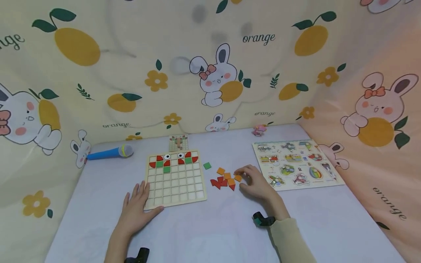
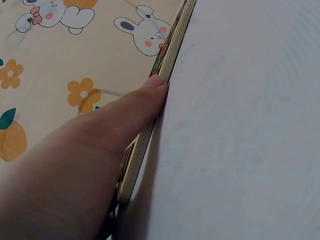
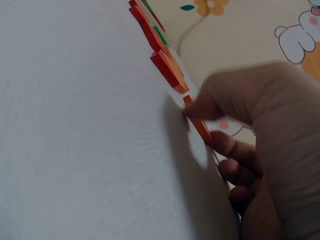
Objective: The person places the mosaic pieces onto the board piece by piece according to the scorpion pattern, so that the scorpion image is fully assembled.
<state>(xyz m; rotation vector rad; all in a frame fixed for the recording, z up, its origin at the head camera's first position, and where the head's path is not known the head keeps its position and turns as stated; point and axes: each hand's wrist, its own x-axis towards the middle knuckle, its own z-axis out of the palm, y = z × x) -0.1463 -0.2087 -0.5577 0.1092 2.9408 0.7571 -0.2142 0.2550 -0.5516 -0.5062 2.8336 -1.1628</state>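
Observation:
A pale wooden grid board (image 1: 175, 189) lies on the white table. Red and green pieces and two eye-patterned squares fill some cells of its upper rows. My left hand (image 1: 133, 213) rests at the board's lower left corner, fingers spread and thumb along the near edge; the left wrist view shows the thumb (image 2: 135, 112) touching that edge. To the board's right, my right hand (image 1: 260, 185) pinches an orange square tile (image 3: 202, 129) between thumb and fingers, low at the table. Beside it lie several loose orange tiles (image 1: 227, 176) and red pieces (image 1: 215, 183).
A green square tile (image 1: 207, 166) lies alone near the board's right edge. A small picture card (image 1: 178, 143) touches the board's far side. A toy microphone (image 1: 108, 153) lies at left, a picture puzzle board (image 1: 279, 169) at right, a pink figurine (image 1: 259, 130) at the back.

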